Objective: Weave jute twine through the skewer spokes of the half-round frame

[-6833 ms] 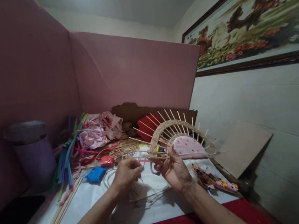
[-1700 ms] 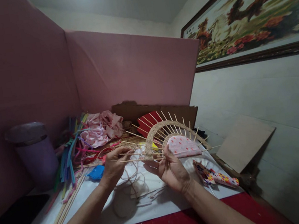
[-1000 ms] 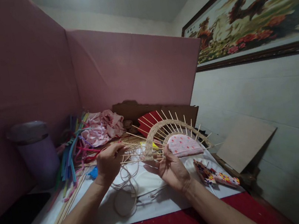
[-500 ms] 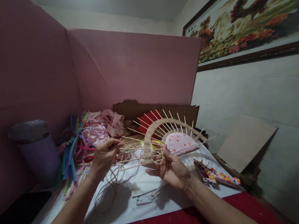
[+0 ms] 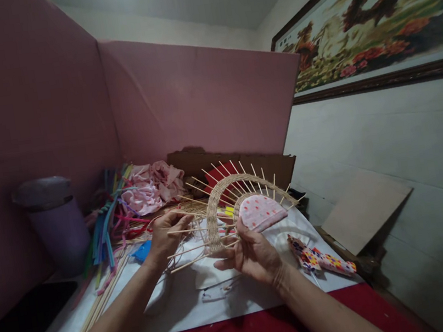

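My right hand (image 5: 255, 255) grips a half-round woven fan frame (image 5: 212, 217) near its lower edge, thumb on top. Thin wooden sticks radiate from it through a band of woven twine. A pink padded half-circle with red dots (image 5: 262, 211) covers its centre. My left hand (image 5: 166, 238) is closed in a pinch beside the left-hand sticks, close to the band. Thin brown twine (image 5: 183, 239) hangs by those fingers and seems held in them; the fingertips' exact grip is partly hidden.
Pink cloth (image 5: 151, 184) and colourful strips (image 5: 108, 227) are heaped at the back left, by a purple bin (image 5: 59, 229). Loose sticks (image 5: 100, 303) lie on the white sheet. A flower-patterned bundle (image 5: 322, 259) sits right; cardboard (image 5: 367, 210) leans on the wall.
My left hand has moved right and slightly down, closer to the woven band. The fan frame has shifted a little left and tilted. A blue piece now shows beside my left hand.
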A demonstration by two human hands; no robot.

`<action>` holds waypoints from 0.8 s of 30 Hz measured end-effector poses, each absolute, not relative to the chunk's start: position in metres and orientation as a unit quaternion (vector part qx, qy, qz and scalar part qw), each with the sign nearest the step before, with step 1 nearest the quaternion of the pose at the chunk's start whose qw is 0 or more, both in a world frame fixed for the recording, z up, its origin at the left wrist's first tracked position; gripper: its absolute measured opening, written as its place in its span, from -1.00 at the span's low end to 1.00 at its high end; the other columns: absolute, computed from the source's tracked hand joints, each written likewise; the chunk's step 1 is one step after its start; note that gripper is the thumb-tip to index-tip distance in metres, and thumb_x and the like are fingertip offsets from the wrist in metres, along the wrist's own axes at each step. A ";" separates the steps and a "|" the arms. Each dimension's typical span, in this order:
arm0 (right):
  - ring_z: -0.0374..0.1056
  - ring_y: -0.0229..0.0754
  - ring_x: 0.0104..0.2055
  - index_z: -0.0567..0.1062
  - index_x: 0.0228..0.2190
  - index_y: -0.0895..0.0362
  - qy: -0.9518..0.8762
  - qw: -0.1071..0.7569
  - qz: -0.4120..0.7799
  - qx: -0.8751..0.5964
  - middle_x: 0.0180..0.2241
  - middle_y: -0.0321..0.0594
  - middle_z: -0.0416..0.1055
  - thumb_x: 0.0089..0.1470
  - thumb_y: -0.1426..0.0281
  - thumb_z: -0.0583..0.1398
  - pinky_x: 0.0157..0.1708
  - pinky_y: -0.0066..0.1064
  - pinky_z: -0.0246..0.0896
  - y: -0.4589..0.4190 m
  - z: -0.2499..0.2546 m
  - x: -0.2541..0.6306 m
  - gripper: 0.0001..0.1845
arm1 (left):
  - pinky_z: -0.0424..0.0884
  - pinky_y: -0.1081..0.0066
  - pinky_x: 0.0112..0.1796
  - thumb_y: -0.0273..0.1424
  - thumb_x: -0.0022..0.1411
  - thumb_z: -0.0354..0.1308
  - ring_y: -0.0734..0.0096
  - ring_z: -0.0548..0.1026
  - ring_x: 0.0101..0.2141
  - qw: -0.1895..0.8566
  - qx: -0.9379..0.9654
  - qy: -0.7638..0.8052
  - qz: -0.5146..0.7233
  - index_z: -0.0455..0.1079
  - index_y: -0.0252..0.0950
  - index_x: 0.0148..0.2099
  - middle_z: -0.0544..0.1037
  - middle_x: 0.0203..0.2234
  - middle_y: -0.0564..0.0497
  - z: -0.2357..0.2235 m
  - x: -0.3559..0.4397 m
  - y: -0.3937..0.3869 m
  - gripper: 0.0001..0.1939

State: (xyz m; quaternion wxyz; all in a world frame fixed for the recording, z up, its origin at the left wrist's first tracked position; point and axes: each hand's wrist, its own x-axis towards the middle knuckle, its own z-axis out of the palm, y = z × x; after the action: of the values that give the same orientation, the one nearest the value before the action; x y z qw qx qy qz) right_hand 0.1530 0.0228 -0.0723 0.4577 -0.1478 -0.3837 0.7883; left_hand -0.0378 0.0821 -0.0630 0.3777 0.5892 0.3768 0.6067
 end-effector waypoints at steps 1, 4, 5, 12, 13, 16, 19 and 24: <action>0.45 0.00 -0.19 0.40 -0.20 0.20 -0.386 0.456 0.788 -0.150 -0.24 -0.05 0.50 0.12 0.14 0.05 -0.28 -0.20 0.35 0.022 -0.072 0.153 -0.60 | 0.14 0.56 -0.67 -0.24 -0.11 0.28 0.61 0.24 -0.70 0.377 0.587 0.376 0.609 0.41 -0.37 -0.51 0.35 -0.73 0.13 -0.063 -0.037 0.081 -0.74; 0.45 -0.01 -0.20 0.40 -0.19 0.20 -0.386 0.455 0.787 -0.156 -0.25 -0.04 0.50 0.12 0.14 0.06 -0.26 -0.17 0.34 0.020 -0.071 0.151 -0.60 | 0.11 0.57 -0.68 -0.24 -0.10 0.27 0.64 0.19 -0.71 0.379 0.582 0.371 0.616 0.40 -0.36 -0.52 0.31 -0.74 0.16 -0.063 -0.034 0.077 -0.74; 0.46 -0.02 -0.21 0.39 -0.17 0.19 -0.386 0.454 0.787 -0.156 -0.25 -0.04 0.50 0.12 0.14 0.06 -0.26 -0.16 0.34 0.019 -0.070 0.151 -0.60 | 0.11 0.57 -0.68 -0.23 -0.09 0.26 0.64 0.19 -0.71 0.381 0.581 0.370 0.617 0.39 -0.36 -0.51 0.31 -0.74 0.16 -0.063 -0.033 0.076 -0.74; 0.46 -0.05 -0.22 0.35 -0.10 0.07 -0.382 0.446 0.796 -0.147 -0.26 -0.10 0.51 0.13 0.11 0.03 -0.24 -0.09 0.33 0.017 -0.068 0.151 -0.61 | 0.09 0.56 -0.70 -0.21 -0.09 0.25 0.63 0.19 -0.73 0.392 0.576 0.374 0.612 0.38 -0.33 -0.52 0.32 -0.74 0.16 -0.068 -0.023 0.075 -0.73; 0.46 -0.04 -0.22 0.35 -0.10 0.08 -0.381 0.446 0.797 -0.146 -0.25 -0.08 0.51 0.13 0.11 0.03 -0.24 -0.09 0.33 0.017 -0.068 0.151 -0.60 | 0.09 0.56 -0.70 -0.21 -0.09 0.24 0.63 0.19 -0.73 0.393 0.577 0.375 0.610 0.38 -0.33 -0.52 0.32 -0.74 0.16 -0.069 -0.023 0.075 -0.73; 0.46 -0.05 -0.23 0.35 -0.10 0.09 -0.381 0.448 0.796 -0.143 -0.23 -0.07 0.51 0.13 0.13 0.04 -0.25 -0.10 0.33 0.017 -0.068 0.151 -0.60 | 0.10 0.56 -0.70 -0.21 -0.08 0.24 0.63 0.20 -0.72 0.396 0.577 0.375 0.608 0.37 -0.33 -0.51 0.32 -0.75 0.17 -0.070 -0.024 0.077 -0.73; 0.46 -0.06 -0.22 0.36 -0.11 0.10 -0.384 0.447 0.796 -0.139 -0.22 -0.07 0.50 0.13 0.14 0.03 -0.24 -0.12 0.33 0.018 -0.069 0.151 -0.61 | 0.11 0.57 -0.70 -0.21 -0.07 0.24 0.63 0.21 -0.72 0.394 0.578 0.375 0.608 0.38 -0.33 -0.49 0.33 -0.73 0.16 -0.071 -0.026 0.078 -0.73; 0.46 -0.06 -0.23 0.38 -0.15 0.12 -0.388 0.441 0.798 -0.133 -0.28 -0.09 0.52 0.15 0.12 0.00 -0.22 -0.11 0.32 0.019 -0.071 0.151 -0.60 | 0.10 0.56 -0.70 -0.21 -0.05 0.22 0.62 0.21 -0.71 0.374 0.590 0.377 0.609 0.38 -0.34 -0.49 0.34 -0.72 0.14 -0.070 -0.025 0.077 -0.74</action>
State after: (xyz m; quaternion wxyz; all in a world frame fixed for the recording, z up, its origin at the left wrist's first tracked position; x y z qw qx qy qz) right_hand 0.1511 0.0188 -0.0706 0.4409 -0.1328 -0.3878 0.7985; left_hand -0.0253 0.0767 -0.0702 0.3738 0.5900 0.3766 0.6086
